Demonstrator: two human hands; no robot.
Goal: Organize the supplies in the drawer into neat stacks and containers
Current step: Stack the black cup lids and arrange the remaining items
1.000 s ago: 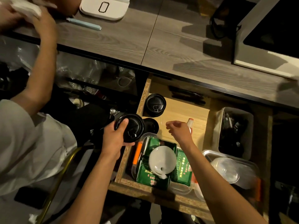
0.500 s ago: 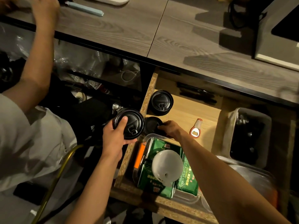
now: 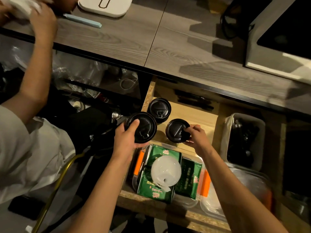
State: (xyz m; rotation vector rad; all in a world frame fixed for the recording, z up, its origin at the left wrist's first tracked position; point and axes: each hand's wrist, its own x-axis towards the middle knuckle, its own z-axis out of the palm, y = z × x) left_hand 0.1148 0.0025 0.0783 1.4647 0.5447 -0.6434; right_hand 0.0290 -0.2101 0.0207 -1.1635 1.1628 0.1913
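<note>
Down over the open drawer (image 3: pixel 198 113), the left hand (image 3: pixel 125 140) grips 1 black cup lid (image 3: pixel 141 127) above the drawer's left edge, thumb pressed across its top. Just beside it, the right hand (image 3: pixel 196 137) pinches a 2nd black lid (image 3: pixel 176 130) by its right rim, held tilted above the wooden floor. Behind them a 3rd lid (image 3: pixel 159 109) sits in the back-left corner, and a clear container (image 3: pixel 196 201) of green packets (image 3: pixel 151 185) lies nearest the front.
</note>
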